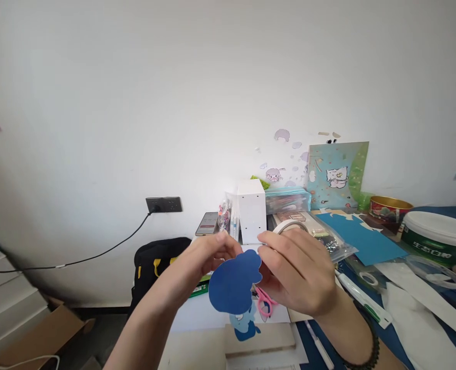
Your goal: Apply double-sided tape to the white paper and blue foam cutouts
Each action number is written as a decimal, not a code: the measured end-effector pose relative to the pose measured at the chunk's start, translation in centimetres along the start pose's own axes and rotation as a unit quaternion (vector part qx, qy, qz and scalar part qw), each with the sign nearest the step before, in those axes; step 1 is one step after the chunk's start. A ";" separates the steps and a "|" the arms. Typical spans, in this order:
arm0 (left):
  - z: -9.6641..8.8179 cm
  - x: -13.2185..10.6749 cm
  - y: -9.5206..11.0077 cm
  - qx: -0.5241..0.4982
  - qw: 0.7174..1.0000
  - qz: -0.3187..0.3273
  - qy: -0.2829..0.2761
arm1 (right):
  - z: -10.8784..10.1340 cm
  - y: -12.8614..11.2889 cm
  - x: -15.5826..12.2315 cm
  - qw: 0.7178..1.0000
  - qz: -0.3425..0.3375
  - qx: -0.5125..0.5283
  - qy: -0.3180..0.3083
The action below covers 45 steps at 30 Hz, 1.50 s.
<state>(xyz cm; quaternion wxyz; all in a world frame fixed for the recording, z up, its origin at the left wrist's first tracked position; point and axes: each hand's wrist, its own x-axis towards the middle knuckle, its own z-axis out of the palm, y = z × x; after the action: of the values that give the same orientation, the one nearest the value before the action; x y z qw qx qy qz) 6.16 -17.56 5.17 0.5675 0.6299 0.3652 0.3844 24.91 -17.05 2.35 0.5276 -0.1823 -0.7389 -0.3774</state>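
Two hands meet just below the middle of the view, both closed narrow. The left hand pinches its fingertips at the 11 o'clock edge of one blue cutout. The right hand grips the same piece at its 2 o'clock edge, thumb on the paper. The cutout is matte card, rounded like a cloud or a head, and it is held in the air above the table. One roll of tape, a pale glossy ring, shows just behind the right knuckles at 12 o'clock; I cannot tell whether the fingers hold it. One string of dark round beads circles the right wrist.

Below the cutout, at 6 o'clock, lies one smaller blue paper figure. Beside it is one pair of pink plastic scissors. At 12 o'clock from the hands stands one white box, square-edged and dotted with small holes. One phone lies flat to the left of the box.

Toward 3 o'clock there are:
- one crinkled clear bag
- one flat blue paper sheet with a jagged cut edge
- one long white pen-like tool
- one smaller clear tape ring
- one round gold tin
- one round tub, green with a white lid

At 9 o'clock one black fabric bag sits under one dark wall socket. One thin cable trails left from the socket.
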 end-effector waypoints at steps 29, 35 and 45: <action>1.6 0.6 -0.9 -0.182 0.983 -0.023 -0.017 | -2.4 1.5 0.9 0.824 0.368 0.348 -0.253; 1.3 0.9 -0.9 -0.197 0.980 -0.035 0.024 | -1.8 3.6 0.0 0.823 0.395 0.169 -0.372; 0.6 0.8 -0.4 -0.174 0.979 0.014 0.104 | 4.9 0.2 -4.9 0.621 0.302 0.074 -0.719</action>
<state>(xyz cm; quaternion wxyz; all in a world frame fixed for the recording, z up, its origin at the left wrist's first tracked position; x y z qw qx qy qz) 7.01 -17.08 4.75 0.6216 0.4833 0.3409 0.5136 23.77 -12.65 -2.84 -0.0764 -0.5689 -0.8114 0.1106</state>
